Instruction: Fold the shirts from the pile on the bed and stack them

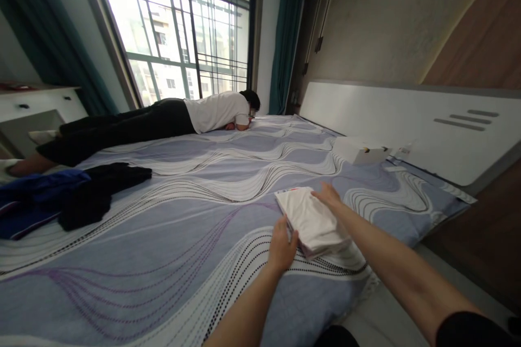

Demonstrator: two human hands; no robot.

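Two loose garments lie at the far left of the bed point(171, 260): a blue garment point(32, 195) spread flat and crumpled, and a black garment point(101, 187) bunched up against its right edge, the two touching. Neither is folded, so judging by how they lie, that part of the work looks not yet done.

Behind them, along the window side, a person in a white top point(163, 119) lies face down across the bed, well apart from the clothes and from the hands.

Further right, near the bed's near edge, sits the folded white cloth point(313, 219), a neat flat rectangle with a thin coloured strip showing at its far corner. It rests on the patterned sheet and appears already folded, which suggests this piece is close to finished. The left hand point(281, 246) grips the cloth's near left edge, fingers curled and the thumb pressed against the fabric. The right hand point(328, 196) lies flat and open on the cloth's far right edge, palm down, pressing rather than clamping. The two hands are apart, one at each side of the cloth.

Right of that, near the headboard point(407, 119), a small white box point(358, 150) sits on the bed, well apart from the cloth. Its top looks shut, and what it holds cannot be seen. No other container shows, and the folded cloth lies on the bare sheet, not in anything.
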